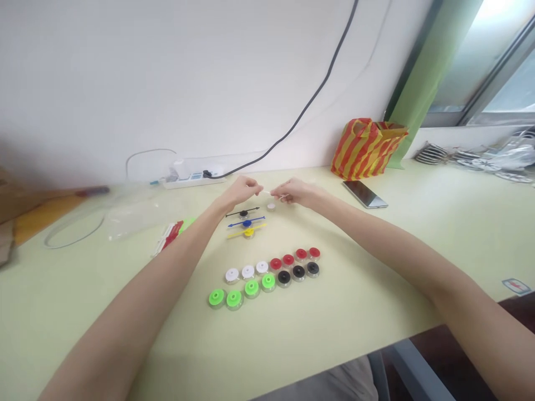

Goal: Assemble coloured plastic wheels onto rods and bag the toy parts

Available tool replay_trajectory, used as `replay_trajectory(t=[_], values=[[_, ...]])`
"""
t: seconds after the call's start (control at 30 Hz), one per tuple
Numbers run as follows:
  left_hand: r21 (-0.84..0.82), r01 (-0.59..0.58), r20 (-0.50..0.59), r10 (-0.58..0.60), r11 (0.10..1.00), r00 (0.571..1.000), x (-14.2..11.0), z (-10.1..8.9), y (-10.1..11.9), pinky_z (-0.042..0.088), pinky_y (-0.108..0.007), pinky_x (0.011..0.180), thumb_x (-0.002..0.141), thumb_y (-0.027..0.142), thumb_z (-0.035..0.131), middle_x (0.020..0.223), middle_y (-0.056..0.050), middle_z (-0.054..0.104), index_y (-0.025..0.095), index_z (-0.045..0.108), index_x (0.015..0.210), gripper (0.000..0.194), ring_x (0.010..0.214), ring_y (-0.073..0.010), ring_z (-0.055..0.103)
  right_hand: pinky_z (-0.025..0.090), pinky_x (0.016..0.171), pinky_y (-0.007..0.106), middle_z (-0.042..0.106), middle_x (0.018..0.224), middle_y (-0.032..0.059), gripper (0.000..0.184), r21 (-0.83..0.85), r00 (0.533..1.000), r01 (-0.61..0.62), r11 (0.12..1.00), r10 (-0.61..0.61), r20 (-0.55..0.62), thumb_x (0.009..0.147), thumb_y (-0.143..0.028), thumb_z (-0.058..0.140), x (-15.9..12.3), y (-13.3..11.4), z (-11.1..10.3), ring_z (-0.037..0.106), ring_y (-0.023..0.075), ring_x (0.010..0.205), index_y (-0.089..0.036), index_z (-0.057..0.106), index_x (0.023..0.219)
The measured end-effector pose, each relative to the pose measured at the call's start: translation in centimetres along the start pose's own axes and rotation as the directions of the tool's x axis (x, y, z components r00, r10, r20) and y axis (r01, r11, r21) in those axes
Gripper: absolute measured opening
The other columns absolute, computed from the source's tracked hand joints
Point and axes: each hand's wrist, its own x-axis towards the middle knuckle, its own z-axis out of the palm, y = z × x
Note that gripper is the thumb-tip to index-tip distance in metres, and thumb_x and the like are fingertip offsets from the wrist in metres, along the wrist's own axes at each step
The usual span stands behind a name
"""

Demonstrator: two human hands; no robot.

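My left hand [246, 190] and my right hand [295, 191] meet near the back of the table, fingers pinched. Between their fingertips runs a thin white arrow pointer [266, 192], partly hidden by the fingers. Just below it on the table sits a small round white base [271, 206]. Left of that base, three spinners lie in a column: a black spinner [243, 213], a blue spinner [247, 223] and a yellow spinner [248, 232], each with an arrow across a round base. Loose arrows, red [172, 234] and white, lie partly behind my left forearm.
Nearer me stand rows of round bases: white [248, 271], red [288, 260], green [251, 288] and black [298, 272]. A phone [365, 194] and a striped bag [368, 147] are at right. A power strip [192, 177] with a black cable lies by the wall.
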Motion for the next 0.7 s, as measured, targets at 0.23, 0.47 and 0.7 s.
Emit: replay_trajectory(t=[0.23,0.47,0.7], values=[[0.037,0.012,0.183,-0.019,0.999,0.983,-0.1,-0.1,-0.8,0.029,-0.031,0.058,0.074,0.047,0.07,0.061,-0.001,0.05,0.018,0.068,0.061,0.032,0.062,-0.0154,0.038,0.024,0.037,0.02,0.06,0.059,0.0014,0.02,-0.065,0.986,-0.135,0.989,0.141,0.089,0.08,-0.017,0.083,0.1,0.6,-0.2,0.041,0.0048,0.046,-0.012,0.066,0.07],[0.038,-0.005,0.26,-0.005,0.999,0.966,0.0,-0.3,-1.5,0.029,-0.03,0.058,0.072,0.047,0.073,0.059,0.0,0.049,0.018,0.069,0.06,0.032,0.061,-0.0152,0.039,0.02,0.034,0.019,0.052,0.053,-0.0019,0.025,-0.171,0.978,-0.151,0.974,0.172,0.114,0.079,-0.025,0.085,0.1,0.6,-0.2,0.037,0.0037,0.042,-0.012,0.068,0.067],[0.026,0.01,0.318,-0.017,1.0,0.948,0.1,0.2,-2.1,0.025,-0.031,0.055,0.072,0.045,0.073,0.058,0.001,0.044,0.019,0.061,0.058,0.032,0.057,-0.0138,0.035,0.021,0.035,0.018,0.056,0.055,-0.0014,0.023,-0.211,0.98,-0.146,0.967,0.17,0.102,0.079,-0.026,0.086,0.2,1.0,-0.6,0.036,0.0028,0.042,-0.012,0.069,0.069]])
